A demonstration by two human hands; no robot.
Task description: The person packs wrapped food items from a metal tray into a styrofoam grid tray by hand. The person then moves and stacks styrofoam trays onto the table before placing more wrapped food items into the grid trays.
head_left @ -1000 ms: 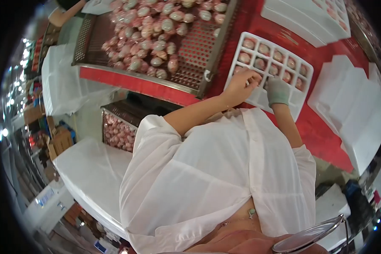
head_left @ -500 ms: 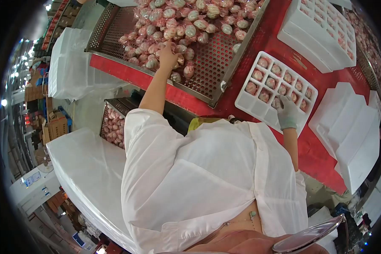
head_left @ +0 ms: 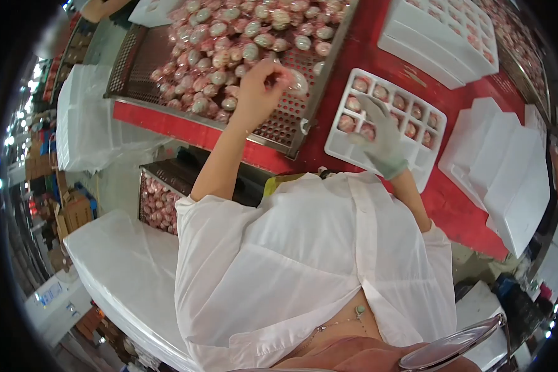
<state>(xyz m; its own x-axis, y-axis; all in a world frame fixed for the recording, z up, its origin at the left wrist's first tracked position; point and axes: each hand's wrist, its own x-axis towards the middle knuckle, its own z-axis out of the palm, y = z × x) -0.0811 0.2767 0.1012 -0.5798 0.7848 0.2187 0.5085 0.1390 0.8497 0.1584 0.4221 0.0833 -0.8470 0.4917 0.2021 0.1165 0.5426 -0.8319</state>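
Note:
Pinched in my left hand [head_left: 258, 94] is an egg-like item in clear, pinkish wrap [head_left: 296, 84], raised over the perforated metal tray [head_left: 278, 131]. Many similar wrapped items [head_left: 217, 59] lie heaped in that tray. My right hand [head_left: 384, 141], in a pale glove, hovers over the white compartment tray [head_left: 336, 144] with its fingers spread and nothing visible between them. Several compartments of this white tray hold round wrapped items; its front compartments are partly hidden by the glove.
Stacked white trays with filled compartments [head_left: 418, 49] stand at the back right. More white foam trays [head_left: 508, 167] lean on the red table [head_left: 471, 232] at right. A lower crate of wrapped items [head_left: 158, 204] is at left. Another person's arm [head_left: 102, 8] shows at top left.
My left hand went from the white tray to the heap and now holds a wrapped item clear of it, further right. My gloved right hand has shifted left over the white tray, fingers spread.

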